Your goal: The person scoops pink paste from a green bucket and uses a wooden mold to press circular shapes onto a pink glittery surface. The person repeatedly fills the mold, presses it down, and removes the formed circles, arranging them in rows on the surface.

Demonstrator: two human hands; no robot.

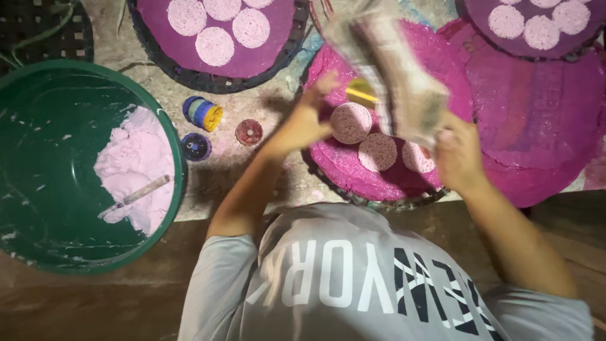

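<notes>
Presently right hand [457, 155] grips lower end of a blurred sheet [391, 76], held up over the pink tray [353, 170] w/ three pale discs [377, 151]; left hand [306, 120] is at tray's left edge by one disc, fingers part-curled, grip unclear. Green tub [38, 158] w/ pink paste [136, 167] and stick sits left; farther off, two more trays [214, 69] w/ discs.
</notes>
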